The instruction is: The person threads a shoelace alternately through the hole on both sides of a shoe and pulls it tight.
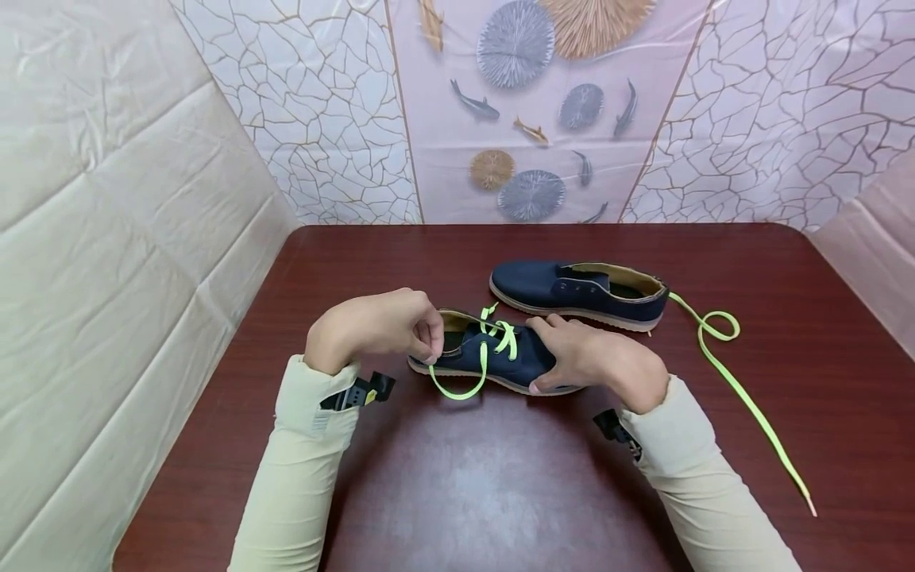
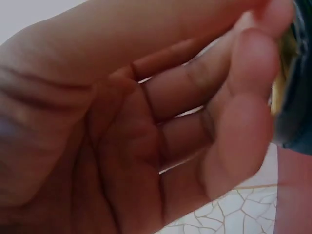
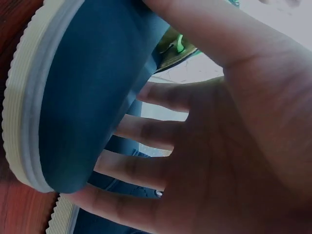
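The nearer navy shoe (image 1: 525,359) lies on the table with its toe to the right. Its neon green lace (image 1: 483,364) passes through the eyelets, and one length loops down over the near side to the left hand. My left hand (image 1: 386,327) pinches that length between thumb and fingertips beside the shoe's opening; the left wrist view shows its fingers (image 2: 248,136) curled. Over the toe, my right hand (image 1: 593,351) grips the shoe, thumb on the near side and fingers on the far side. In the right wrist view, the shoe's toe (image 3: 92,87) lies between thumb and fingers.
Just behind stands a second navy shoe (image 1: 525,284), its visible eyelets unlaced. Another green lace (image 1: 750,403) trails from its heel across the right side of the dark red table (image 1: 465,492). A patterned sheet (image 1: 343,119) hangs behind the table.
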Motion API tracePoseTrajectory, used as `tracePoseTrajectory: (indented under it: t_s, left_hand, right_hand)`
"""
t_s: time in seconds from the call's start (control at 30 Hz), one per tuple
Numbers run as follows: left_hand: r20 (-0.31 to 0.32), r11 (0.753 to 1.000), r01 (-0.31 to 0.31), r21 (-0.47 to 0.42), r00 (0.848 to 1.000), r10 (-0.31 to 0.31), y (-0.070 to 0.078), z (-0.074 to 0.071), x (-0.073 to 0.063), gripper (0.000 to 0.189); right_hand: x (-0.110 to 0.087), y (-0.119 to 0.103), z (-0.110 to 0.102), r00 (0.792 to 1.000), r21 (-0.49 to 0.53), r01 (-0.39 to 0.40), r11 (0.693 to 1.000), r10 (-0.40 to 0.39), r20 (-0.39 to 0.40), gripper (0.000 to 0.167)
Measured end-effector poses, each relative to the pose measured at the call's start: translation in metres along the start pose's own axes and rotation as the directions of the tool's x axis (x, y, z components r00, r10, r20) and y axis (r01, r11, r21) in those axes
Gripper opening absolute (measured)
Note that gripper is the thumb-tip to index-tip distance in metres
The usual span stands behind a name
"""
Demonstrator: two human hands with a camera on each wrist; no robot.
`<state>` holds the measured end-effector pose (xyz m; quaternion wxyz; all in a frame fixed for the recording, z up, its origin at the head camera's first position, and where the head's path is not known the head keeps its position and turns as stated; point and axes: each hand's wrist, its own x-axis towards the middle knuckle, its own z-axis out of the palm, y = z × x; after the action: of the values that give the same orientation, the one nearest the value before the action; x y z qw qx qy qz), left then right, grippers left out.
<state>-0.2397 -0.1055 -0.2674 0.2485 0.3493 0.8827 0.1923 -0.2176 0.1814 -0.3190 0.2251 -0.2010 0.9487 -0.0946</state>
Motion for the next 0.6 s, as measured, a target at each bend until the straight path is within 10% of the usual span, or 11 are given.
tracePoseTrajectory:
  t_s: [0.4,0.6]
  left_hand:
    - [0.004,0.972,0.23,0.046,0.973,-0.23,-0.006,0.0033,0.0005,0.016]
    - [-0.011,0.979,0.201,0.031,0.98,-0.201,-0.0084,0.0025,-0.001,0.017]
  right_hand:
    - [0.0017,0.0014,0.0017,1.0,0.014,-0.002,1.0,0.002,0.023,0.101]
    - [0.0011,0.0009,0.0026,1.0,0.008,0.011,1.0,-0.011,0.01,0.103]
